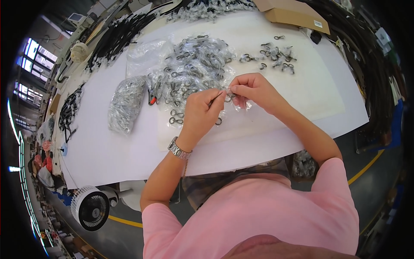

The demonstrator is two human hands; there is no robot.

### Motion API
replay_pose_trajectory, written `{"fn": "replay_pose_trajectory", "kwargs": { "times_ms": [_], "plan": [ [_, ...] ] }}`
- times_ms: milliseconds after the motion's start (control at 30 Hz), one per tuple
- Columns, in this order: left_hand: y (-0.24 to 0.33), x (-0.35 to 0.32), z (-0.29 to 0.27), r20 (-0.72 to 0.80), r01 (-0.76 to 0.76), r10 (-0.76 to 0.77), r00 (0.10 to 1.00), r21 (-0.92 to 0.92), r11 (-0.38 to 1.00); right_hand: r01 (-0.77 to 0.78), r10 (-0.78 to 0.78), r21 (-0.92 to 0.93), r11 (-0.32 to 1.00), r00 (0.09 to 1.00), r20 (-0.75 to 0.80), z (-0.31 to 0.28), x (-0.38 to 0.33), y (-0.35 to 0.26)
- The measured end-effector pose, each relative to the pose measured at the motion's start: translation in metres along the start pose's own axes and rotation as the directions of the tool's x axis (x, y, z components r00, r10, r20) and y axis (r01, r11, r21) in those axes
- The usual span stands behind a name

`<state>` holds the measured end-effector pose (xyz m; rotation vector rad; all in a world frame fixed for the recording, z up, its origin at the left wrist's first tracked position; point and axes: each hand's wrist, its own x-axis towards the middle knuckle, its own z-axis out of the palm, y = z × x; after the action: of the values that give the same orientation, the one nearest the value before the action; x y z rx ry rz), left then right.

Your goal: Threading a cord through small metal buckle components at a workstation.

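My left hand [202, 108], with a metal watch [178, 149] on its wrist, is closed in a pinch, and a dark sliver shows at its fingers. What it grips is too small to make out. Fingertip to fingertip with it, my right hand [257, 92] pinches a small clear plastic wrapper [241, 105], beside which a bit of dark metal shows. Just beyond the hands lies a heap of dark metal snap hooks [194, 64] in clear plastic. A few loose hooks [176, 117] rest by my left hand.
A smaller group of hooks [276, 54] lies at the far right, near a cardboard box [297, 15]. Left of the heap are a full plastic bag [126, 105] and a red-and-black tool [152, 100]. Black straps [120, 36] line the far left. A fan [92, 208] stands below the table's left edge.
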<state>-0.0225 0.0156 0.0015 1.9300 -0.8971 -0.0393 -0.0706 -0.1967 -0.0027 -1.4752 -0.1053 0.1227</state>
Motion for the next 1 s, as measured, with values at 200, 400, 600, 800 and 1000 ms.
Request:
{"fn": "replay_pose_trajectory", "kwargs": {
  "times_ms": [200,400,600,800,1000],
  "plan": [
    [-0.006,-0.001,0.006,-0.052,-0.099,0.107,0.993,0.138,0.985,-0.077,0.078,-0.110,0.991,0.997,0.002,0.002,-0.001,-0.002],
    [-0.008,0.001,0.007,-0.078,0.028,-0.031,0.997,-0.030,0.999,-0.068,0.066,-0.173,0.983,0.998,-0.013,0.008,-0.004,0.001],
    [0.002,0.000,0.004,-0.158,0.053,-0.053,0.986,-0.007,0.999,-0.236,0.230,0.099,0.967,0.971,0.069,-0.001,0.003,0.003],
    [-0.003,0.001,0.003,-0.118,0.073,-0.081,0.990,-0.067,0.995,-0.043,0.048,-0.087,0.995,0.997,0.057,0.000,0.002,0.009],
    [-0.006,0.003,0.002,-0.046,0.145,-0.159,0.986,-0.219,0.965,-0.028,0.046,-0.216,0.976,0.996,0.077,0.007,-0.004,-0.004]
  ]
}}
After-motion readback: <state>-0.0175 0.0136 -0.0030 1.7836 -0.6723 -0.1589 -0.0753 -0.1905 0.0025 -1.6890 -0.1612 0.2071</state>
